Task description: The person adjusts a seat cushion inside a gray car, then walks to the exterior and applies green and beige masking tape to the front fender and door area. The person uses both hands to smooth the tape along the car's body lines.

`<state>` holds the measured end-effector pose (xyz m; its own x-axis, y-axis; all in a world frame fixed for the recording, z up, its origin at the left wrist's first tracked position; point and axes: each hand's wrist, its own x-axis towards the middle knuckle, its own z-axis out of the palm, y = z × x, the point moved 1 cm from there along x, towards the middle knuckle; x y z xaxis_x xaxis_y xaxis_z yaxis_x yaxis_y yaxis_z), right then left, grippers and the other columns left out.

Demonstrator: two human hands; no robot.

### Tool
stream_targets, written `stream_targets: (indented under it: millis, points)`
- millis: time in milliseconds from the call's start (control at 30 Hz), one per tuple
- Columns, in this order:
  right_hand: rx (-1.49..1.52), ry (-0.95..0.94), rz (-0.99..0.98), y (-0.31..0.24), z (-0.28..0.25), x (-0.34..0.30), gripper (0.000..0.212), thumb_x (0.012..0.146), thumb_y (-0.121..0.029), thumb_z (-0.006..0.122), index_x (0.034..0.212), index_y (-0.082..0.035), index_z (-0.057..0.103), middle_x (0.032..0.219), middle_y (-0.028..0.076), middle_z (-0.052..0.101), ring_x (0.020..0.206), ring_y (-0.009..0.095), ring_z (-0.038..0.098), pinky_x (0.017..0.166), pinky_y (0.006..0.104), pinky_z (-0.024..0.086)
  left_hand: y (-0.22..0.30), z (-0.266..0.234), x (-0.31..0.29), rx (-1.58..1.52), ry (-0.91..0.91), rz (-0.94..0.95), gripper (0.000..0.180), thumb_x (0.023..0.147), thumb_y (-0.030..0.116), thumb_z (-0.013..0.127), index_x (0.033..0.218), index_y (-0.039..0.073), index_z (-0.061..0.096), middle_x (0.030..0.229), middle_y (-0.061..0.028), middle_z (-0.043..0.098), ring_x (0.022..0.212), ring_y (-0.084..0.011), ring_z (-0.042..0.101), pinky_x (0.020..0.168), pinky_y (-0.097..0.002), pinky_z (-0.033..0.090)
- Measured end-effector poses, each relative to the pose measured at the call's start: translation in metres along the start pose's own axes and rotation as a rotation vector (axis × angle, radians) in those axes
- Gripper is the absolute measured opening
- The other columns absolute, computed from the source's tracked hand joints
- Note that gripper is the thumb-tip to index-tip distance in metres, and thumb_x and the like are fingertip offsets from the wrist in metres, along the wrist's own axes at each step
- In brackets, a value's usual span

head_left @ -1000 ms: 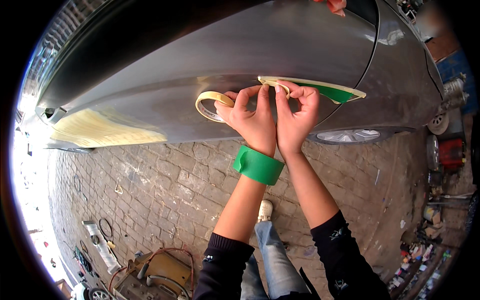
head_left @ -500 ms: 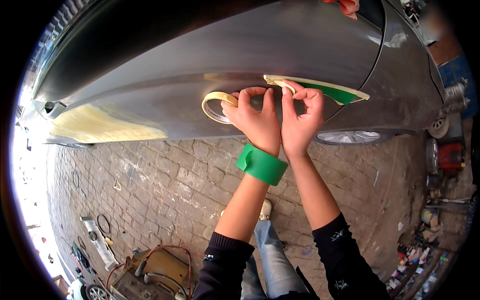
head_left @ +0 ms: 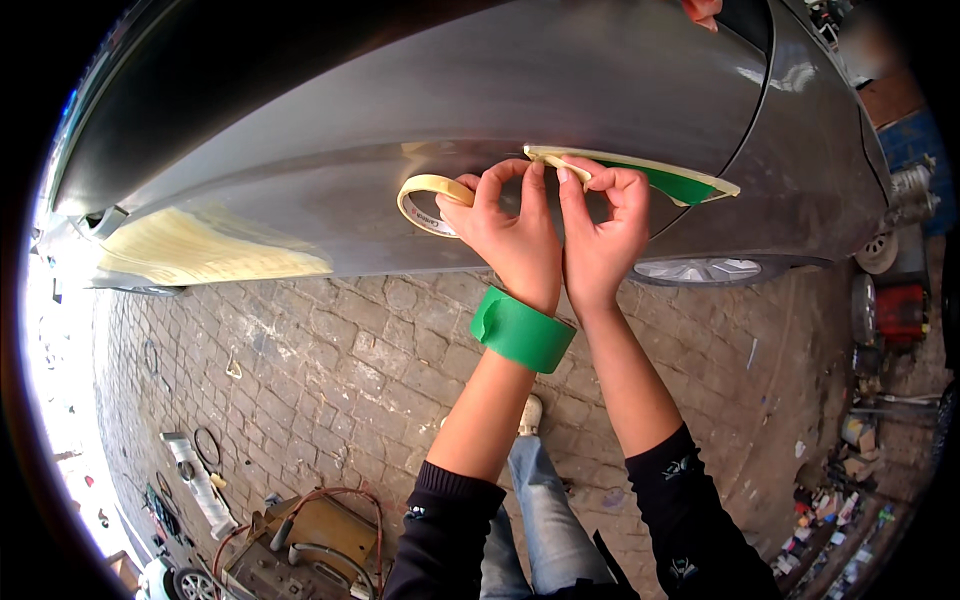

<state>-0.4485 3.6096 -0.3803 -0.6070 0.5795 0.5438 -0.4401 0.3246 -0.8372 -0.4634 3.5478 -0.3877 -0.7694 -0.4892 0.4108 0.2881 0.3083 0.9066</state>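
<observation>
A cream masking tape roll [head_left: 408,203] hangs from the bent outer fingers of my left hand [head_left: 512,232], against the grey car panel [head_left: 400,90]. My left thumb and index finger are pinched at the left tip of a green patch [head_left: 680,187] edged with cream tape on the panel. My right hand [head_left: 608,235] pinches a short cream tape strip [head_left: 572,172] close beside it. Both wrists nearly touch. A wide band of green tape [head_left: 525,332] circles my left wrist. My fingers partly hide the patch's lower edge.
Another person's hand [head_left: 703,12] shows at the top edge. Yellowish filler [head_left: 210,250] covers the panel's lower left. A wheel [head_left: 700,271] lies below on the right. On the brick floor [head_left: 340,370] stand a brown machine with cables [head_left: 320,540] and, at far right, scattered small items [head_left: 830,530].
My left fingertips have risen slightly to the left tip of the patch, and the tape roll has shifted a little up and left. My right hand stays almost in place.
</observation>
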Motion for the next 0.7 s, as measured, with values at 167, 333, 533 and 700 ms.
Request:
stream_targets:
  millis: [167,333,533,700]
  points:
    - [0.001,0.009,0.011,0.001,0.000,-0.001,0.026,0.083,0.001,0.071,0.086,-0.006,0.046,0.092,0.009,0.072,0.084,0.014,0.066,0.076,0.0278,0.050,0.001,-0.001,-0.001,-0.062,-0.032,-0.026,0.013,0.081,0.016,0.076,0.084,0.006,0.067,0.088,-0.0103,0.044,0.092,-0.0272,0.043,0.085,-0.0375,0.034]
    - [0.044,-0.084,0.018,-0.009,-0.004,-0.003,0.031,0.083,0.007,0.068,0.099,-0.005,0.043,0.096,0.009,0.063,0.091,0.016,0.064,0.080,0.0294,0.052,0.005,-0.018,-0.005,-0.139,-0.112,-0.083,0.013,0.080,0.014,0.076,0.085,0.006,0.067,0.090,-0.0078,0.045,0.089,-0.0235,0.044,0.081,-0.0352,0.036]
    - [0.314,-0.251,0.251,-0.031,-0.021,-0.016,0.038,0.083,0.014,0.062,0.108,-0.004,0.039,0.097,0.008,0.054,0.091,0.018,0.065,0.084,0.0312,0.053,0.015,-0.062,-0.022,-0.153,-0.282,-0.245,0.011,0.080,0.012,0.076,0.087,0.007,0.069,0.086,-0.0004,0.048,0.082,-0.0154,0.043,0.073,-0.0278,0.038]
    - [0.300,-0.298,0.214,-0.052,-0.032,-0.028,0.040,0.084,0.014,0.061,0.112,-0.004,0.039,0.098,0.009,0.054,0.091,0.020,0.066,0.082,0.0311,0.053,0.030,-0.089,-0.024,-0.153,-0.291,-0.292,0.009,0.083,0.011,0.073,0.090,0.005,0.072,0.088,0.0017,0.046,0.081,-0.0108,0.038,0.074,-0.0240,0.034]
